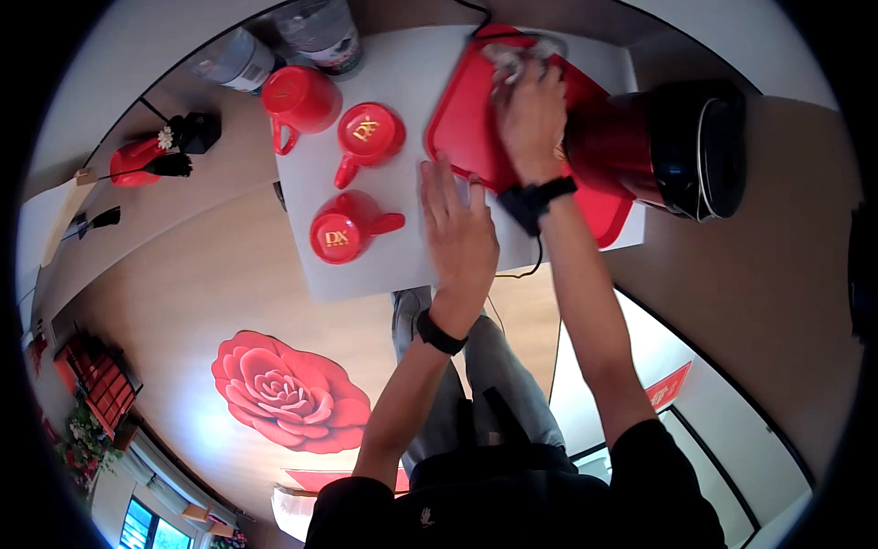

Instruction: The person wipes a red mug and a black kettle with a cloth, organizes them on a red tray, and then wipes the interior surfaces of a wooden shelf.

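Observation:
A red plastic tray [468, 117] lies on the small white table [405, 62]. My right hand [534, 113] presses a crumpled, light patterned cloth [509, 60] onto the tray's far part; its fingers are blurred. Flat beside the tray's near left edge, my left hand [458, 223] holds nothing, fingers stretched forward and touching or close to the tray's rim. Three red mugs stand upside down left of the tray: one at the back [302, 99], one in the middle [370, 134] and one nearer me [345, 228].
A dark red and black electric kettle [658, 147] rests at the tray's right side, partly covering it. Two clear plastic containers, one at the table's back edge [322, 38] and another farther left [240, 62], are near the mugs. A black cable [525, 274] hangs at the front edge.

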Action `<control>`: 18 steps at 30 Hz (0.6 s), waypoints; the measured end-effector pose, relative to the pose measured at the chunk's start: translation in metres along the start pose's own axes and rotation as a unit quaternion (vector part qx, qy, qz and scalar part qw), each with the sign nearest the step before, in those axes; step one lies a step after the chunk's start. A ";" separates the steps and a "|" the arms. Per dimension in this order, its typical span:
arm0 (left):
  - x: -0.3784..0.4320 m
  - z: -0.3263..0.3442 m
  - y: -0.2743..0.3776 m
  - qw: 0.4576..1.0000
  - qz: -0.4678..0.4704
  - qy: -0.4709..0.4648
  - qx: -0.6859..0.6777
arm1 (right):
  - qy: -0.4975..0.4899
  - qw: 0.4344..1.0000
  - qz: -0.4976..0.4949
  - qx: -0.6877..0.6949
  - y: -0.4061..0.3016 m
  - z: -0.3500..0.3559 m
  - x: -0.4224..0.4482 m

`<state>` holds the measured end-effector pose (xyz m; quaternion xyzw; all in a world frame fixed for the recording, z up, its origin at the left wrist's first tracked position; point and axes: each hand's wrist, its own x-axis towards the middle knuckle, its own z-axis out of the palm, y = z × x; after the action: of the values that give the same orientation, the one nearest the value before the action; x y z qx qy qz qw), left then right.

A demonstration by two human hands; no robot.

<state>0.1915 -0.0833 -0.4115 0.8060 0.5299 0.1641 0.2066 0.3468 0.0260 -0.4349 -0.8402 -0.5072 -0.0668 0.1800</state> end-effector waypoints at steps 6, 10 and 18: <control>0.003 0.008 -0.009 0.995 0.006 -0.018 -0.094 | -0.040 0.998 -0.041 0.002 0.014 0.005 0.031; 0.004 0.011 -0.002 0.996 0.015 -0.018 -0.085 | -0.102 0.974 -0.178 0.099 0.010 -0.008 0.015; 0.009 0.010 0.001 0.996 -0.013 -0.020 -0.087 | -0.275 0.927 -0.191 0.171 0.024 -0.060 -0.053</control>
<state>0.2007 -0.0771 -0.4196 0.7811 0.5197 0.1904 0.2890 0.3466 -0.0507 -0.4003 -0.6691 -0.6915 0.2216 0.1583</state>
